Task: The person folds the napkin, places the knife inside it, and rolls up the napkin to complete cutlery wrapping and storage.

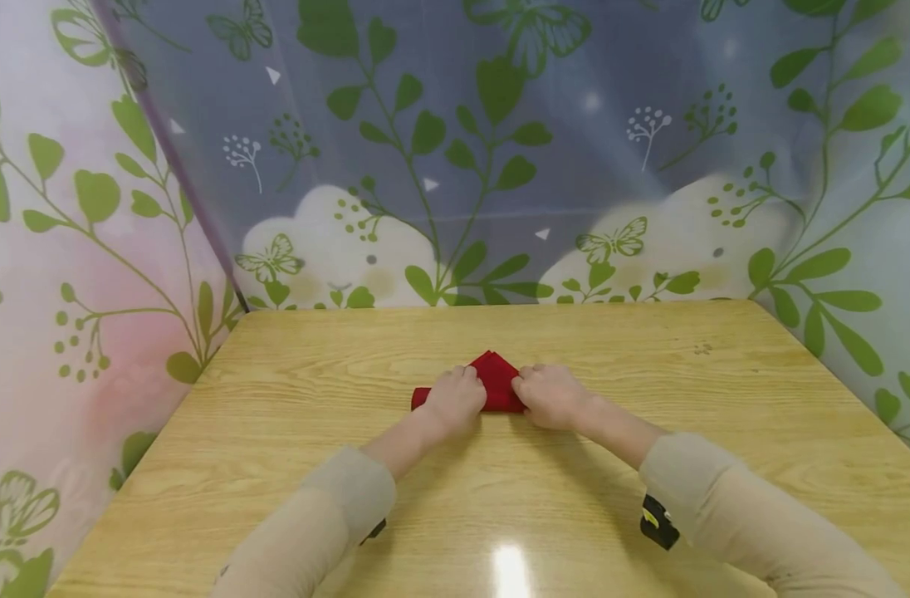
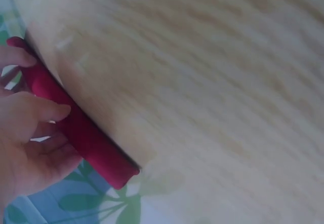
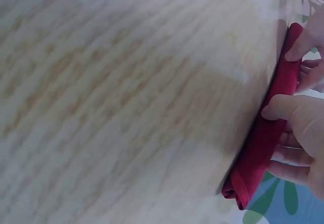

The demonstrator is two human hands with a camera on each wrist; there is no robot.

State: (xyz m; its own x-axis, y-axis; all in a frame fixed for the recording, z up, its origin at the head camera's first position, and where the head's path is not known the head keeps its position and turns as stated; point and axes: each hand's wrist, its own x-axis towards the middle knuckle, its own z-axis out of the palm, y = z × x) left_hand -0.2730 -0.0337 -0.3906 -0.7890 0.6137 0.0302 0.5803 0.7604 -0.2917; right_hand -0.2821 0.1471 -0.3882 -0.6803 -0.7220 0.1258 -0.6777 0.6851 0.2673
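A red cloth (image 1: 494, 378) lies on the table, its near part rolled into a thick tube and a pointed flap sticking out on the far side. My left hand (image 1: 457, 400) grips the roll left of the flap, and a short end of the tube pokes out beyond it. On the other side my right hand (image 1: 552, 397) holds the roll, covering its right end in the head view. Both wrist views show the rolled cloth (image 2: 93, 140) with thumbs on its near side and fingers behind; in the right wrist view, the layered end of the roll (image 3: 240, 188) shows.
The wood-grain table (image 1: 335, 349) extends around the cloth. Patterned fabric walls (image 1: 455, 166) with leaves and butterflies stand behind it and at both sides. A black device (image 1: 658, 522) sits under the right sleeve.
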